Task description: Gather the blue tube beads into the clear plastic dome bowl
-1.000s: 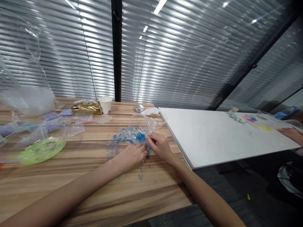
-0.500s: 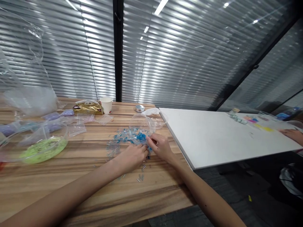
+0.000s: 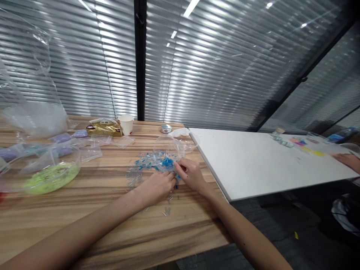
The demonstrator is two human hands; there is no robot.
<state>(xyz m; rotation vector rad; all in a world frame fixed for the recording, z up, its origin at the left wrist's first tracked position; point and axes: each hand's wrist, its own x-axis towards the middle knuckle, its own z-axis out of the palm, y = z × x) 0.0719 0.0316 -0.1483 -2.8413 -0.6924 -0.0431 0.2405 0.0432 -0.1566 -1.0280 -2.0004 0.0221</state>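
Note:
A clear plastic cup [image 3: 164, 141] lies tipped on the wooden table, its mouth turned towards me. Bright blue pieces [image 3: 168, 161] sit in and around it, too small to name. My right hand [image 3: 190, 173] is closed in a pinch at the cup's lower right edge; whatever is between thumb and finger is hidden. Just left of it, my left hand [image 3: 161, 184] has its fingers curled together on the blue pieces, fingertips partly hidden. Short clear and blue tubes [image 3: 134, 175] are scattered left of the cup and below my hands.
A gold packet [image 3: 104, 128], a paper cup [image 3: 126, 125] and a small round tin [image 3: 166, 129] stand along the back. At left is a clear basin [image 3: 78, 157] with lime-green material, among several plastic bags. A white table [image 3: 239, 161] adjoins at right, where another person's hand [image 3: 347, 160] rests.

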